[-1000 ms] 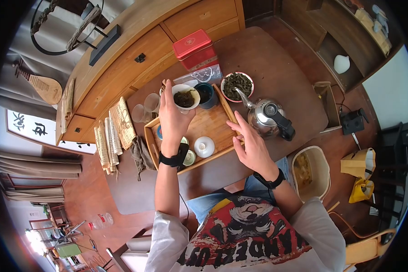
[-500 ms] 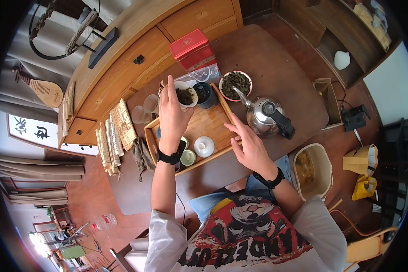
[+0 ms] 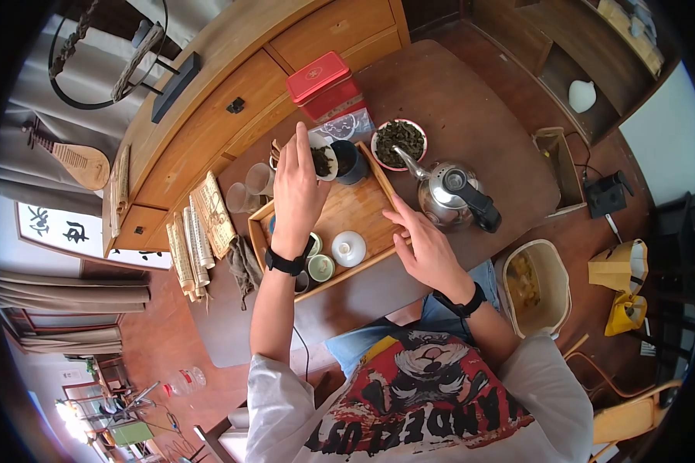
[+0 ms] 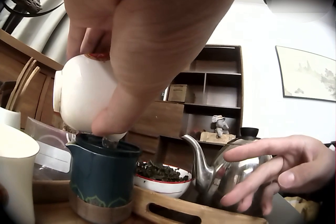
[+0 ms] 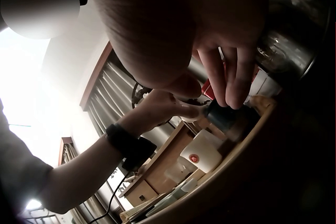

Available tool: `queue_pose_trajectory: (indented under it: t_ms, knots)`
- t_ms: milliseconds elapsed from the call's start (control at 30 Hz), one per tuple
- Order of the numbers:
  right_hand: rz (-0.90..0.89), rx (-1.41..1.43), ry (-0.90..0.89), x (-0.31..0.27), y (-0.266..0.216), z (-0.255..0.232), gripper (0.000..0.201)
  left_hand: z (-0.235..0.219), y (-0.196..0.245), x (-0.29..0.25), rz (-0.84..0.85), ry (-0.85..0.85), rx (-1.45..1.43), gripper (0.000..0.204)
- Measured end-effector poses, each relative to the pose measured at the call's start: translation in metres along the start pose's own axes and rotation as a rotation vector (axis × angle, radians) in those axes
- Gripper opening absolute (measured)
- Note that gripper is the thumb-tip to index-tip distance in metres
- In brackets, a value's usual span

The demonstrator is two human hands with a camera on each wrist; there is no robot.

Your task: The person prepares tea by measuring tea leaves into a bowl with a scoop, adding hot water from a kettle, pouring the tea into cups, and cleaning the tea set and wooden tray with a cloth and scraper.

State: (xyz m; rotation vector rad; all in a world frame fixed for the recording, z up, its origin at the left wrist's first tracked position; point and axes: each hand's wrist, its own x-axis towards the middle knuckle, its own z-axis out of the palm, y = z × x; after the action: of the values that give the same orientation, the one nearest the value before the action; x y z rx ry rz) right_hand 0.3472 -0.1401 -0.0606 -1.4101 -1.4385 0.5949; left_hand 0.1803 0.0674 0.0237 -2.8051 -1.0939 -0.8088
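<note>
The left hand (image 3: 297, 201) grips a white bowl (image 4: 86, 92) of dark wet leaves, tipped on its side over a dark blue cup (image 4: 105, 174); in the left wrist view, clear liquid shows between them. This cup stands at the back of a wooden tray (image 3: 328, 282). Over the tray's right edge hovers the right hand (image 3: 428, 251), fingers loosely extended and holding nothing, near a steel kettle (image 3: 444, 197). A white lid (image 3: 348, 248) and small green cups (image 3: 320, 268) lie in the tray's front part.
Behind the kettle is a bowl of dark leaves (image 3: 398, 144). A red tin (image 3: 328, 86) stands at the back. Glasses (image 3: 242, 197) and scrolls (image 3: 197, 247) are left of the tray. A bin (image 3: 537, 289) stands right of the person's legs.
The left hand has tilted the white bowl further toward the blue cup. The right hand has hardly moved, staying by the tray's right edge.
</note>
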Motion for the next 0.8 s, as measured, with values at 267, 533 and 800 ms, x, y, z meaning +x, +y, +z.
queue_pose_trajectory:
  t_ms: [267, 533, 800]
  knots:
    - [0.008, 0.001, -0.011, -0.001, -0.001, -0.001, 0.077, -0.003, 0.004, 0.005, 0.042, -0.053, 0.085, 0.104]
    - [0.071, 0.18, -0.012, -0.003, 0.01, 0.008, 0.076, 0.002, 0.002, 0.007, 0.075, -0.022, 0.084, 0.106]
    - [0.123, 0.194, -0.053, -0.004, 0.017, 0.023, 0.074, 0.009, -0.001, 0.009, 0.143, 0.009, 0.167, 0.102]
